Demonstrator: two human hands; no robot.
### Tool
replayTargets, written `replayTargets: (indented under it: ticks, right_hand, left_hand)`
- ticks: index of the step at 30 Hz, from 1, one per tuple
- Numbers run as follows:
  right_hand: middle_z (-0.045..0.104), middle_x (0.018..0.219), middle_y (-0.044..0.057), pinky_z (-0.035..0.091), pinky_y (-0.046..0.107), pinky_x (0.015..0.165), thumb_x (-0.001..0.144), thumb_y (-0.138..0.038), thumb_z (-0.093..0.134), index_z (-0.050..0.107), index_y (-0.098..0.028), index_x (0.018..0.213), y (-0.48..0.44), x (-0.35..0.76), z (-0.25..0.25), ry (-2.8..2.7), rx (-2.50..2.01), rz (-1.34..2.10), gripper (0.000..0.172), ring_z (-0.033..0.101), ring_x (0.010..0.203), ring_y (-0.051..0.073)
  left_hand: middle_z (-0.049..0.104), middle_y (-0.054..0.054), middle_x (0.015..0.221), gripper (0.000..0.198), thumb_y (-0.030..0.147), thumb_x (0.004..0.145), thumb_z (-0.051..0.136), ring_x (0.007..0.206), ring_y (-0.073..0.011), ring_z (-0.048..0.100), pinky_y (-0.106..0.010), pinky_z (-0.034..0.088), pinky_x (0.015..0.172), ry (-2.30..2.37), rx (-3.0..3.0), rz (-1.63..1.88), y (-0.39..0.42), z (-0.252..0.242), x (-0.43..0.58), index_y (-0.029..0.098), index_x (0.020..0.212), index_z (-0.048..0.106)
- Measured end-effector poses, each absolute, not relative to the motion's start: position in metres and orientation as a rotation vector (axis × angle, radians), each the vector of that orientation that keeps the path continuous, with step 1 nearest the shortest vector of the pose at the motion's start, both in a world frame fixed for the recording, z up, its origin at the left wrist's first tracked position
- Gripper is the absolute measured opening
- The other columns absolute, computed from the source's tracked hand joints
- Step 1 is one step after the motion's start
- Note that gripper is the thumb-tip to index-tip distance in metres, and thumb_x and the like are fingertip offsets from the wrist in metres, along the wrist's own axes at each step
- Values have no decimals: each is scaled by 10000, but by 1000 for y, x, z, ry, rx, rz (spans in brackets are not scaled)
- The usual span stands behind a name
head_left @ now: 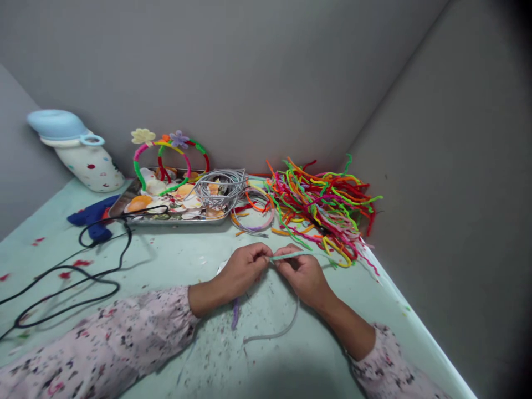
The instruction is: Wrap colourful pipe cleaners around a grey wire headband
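Observation:
My left hand [245,269] and my right hand [302,272] meet over the middle of the table, fingertips pinched close together. Between them runs a pale green pipe cleaner [291,255], its free end trailing off to the right. From beneath my right hand a grey wire [276,334] curves down and left across the tabletop; its upper part is hidden by my fingers, so I cannot tell how it joins the pipe cleaner. A purple pipe cleaner [235,315] pokes out below my left hand. Something small and white [221,267] lies partly behind that hand.
Shells fill a metal tray [178,222], with two flowered headbands [161,143] and a coil of grey wire [220,185] on it. Colourful pipe cleaners [320,199] are heaped at right. At left are a blue glue gun [95,217], its black cord [118,285] and a tilted bottle [85,160].

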State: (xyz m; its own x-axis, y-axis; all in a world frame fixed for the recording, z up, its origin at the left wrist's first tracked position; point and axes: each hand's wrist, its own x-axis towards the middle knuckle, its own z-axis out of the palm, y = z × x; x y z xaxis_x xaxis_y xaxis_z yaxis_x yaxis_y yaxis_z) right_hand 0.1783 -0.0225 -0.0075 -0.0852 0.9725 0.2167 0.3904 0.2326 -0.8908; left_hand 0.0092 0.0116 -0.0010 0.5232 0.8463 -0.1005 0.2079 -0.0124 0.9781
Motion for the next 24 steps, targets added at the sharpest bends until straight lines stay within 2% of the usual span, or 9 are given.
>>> replayTargets:
  ticks: [7,16,24]
  right_hand:
    - [657,830,25,469,282,762,794,-173,569,656,-180,845,-21,180,-9,-1585,-1302,851,101,606,795,161]
    - [662,852,23,485,277,748,787,-170,580,631,-184,925,-20,180,-13,-1595,-1279,882,148,615,779,154]
    - [647,820,18,462,269,747,782,-142,537,638,-181,841,-21,179,-8,-1635,-1337,837,123,600,788,156]
  left_hand:
    - [458,60,595,120,238,833,468,507,-76,408,-185,301,478,932,1558,716,10,-5,9,172,896,546]
    - [436,62,588,106,253,843,457,491,-71,400,-188,300,478,947,1572,649,11,-4,9,173,844,527]
    - [452,58,600,123,266,853,459,510,-74,414,-190,302,485,961,1605,653,10,-3,8,172,861,540]
